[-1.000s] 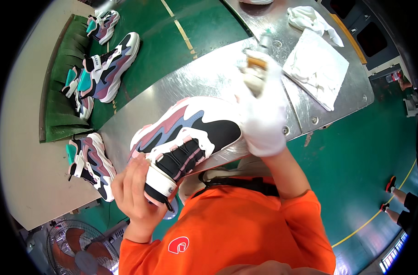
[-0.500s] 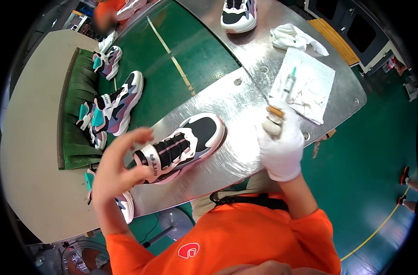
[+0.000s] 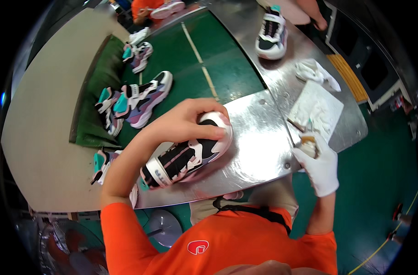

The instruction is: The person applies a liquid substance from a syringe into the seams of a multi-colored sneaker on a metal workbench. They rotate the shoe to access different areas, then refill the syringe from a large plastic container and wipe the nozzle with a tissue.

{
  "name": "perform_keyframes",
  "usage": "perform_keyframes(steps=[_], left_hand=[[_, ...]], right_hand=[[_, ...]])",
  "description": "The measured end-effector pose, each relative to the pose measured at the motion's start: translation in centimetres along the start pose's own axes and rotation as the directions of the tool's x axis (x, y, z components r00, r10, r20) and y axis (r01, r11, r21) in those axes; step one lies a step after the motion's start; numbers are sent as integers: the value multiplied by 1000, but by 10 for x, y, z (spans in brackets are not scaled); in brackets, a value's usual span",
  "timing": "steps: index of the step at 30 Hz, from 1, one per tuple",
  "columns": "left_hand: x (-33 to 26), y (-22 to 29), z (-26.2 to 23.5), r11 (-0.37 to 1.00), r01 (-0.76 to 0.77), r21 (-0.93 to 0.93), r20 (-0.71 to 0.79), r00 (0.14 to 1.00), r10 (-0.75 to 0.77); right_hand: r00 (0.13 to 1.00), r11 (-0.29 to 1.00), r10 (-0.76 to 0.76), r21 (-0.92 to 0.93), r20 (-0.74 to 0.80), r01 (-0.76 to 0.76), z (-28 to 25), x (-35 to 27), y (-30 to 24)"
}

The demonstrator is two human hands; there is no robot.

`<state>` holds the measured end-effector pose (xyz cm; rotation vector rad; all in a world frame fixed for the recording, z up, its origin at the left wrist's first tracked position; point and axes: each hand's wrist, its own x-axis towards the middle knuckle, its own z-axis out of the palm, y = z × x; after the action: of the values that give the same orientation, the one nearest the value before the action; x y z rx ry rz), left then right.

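Note:
A black, white and lilac sneaker lies on the metal tabletop, its toe away from me to the right. My bare left hand is closed around its toe, the thumb on the upper and the fingers over the far side. My right hand, in a white glove, is curled at the table's right edge. Between its fingers is a slim, brownish stick-like tool, mostly hidden, its kind unclear. Just beyond that hand lies a white cloth with smears on it.
Several similar sneakers stand on the green belt at left, against a green curtain. Another sneaker stands at the far right, near a crumpled white rag. Co-workers' arms show at the far side.
My left hand has gone from the sneaker's collar to its toe and closed on it. My gloved hand is now lower right, beside the cloth. The view has shifted; a co-worker's arm appears at far right.

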<state>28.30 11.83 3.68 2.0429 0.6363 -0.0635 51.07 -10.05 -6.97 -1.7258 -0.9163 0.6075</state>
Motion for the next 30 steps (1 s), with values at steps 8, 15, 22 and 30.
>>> perform_keyframes(steps=[8, 15, 22, 30], left_hand=[[-75, -9, 8, 866, -488, -107, -566, 746, 351], [-84, -15, 8, 879, -475, 45, -600, 690, 404], [-90, -21, 5, 885, -462, 59, -623, 675, 395], [-91, -29, 3, 878, -473, 81, -643, 648, 408]], right_hand=[[898, 615, -298, 785, 325, -80, 0, -10, -70], [709, 314, -544, 892, 450, -325, 45, 9, -119], [695, 336, -531, 874, 484, -352, 66, 14, -131], [606, 414, -564, 827, 561, -381, 75, 27, -129]])
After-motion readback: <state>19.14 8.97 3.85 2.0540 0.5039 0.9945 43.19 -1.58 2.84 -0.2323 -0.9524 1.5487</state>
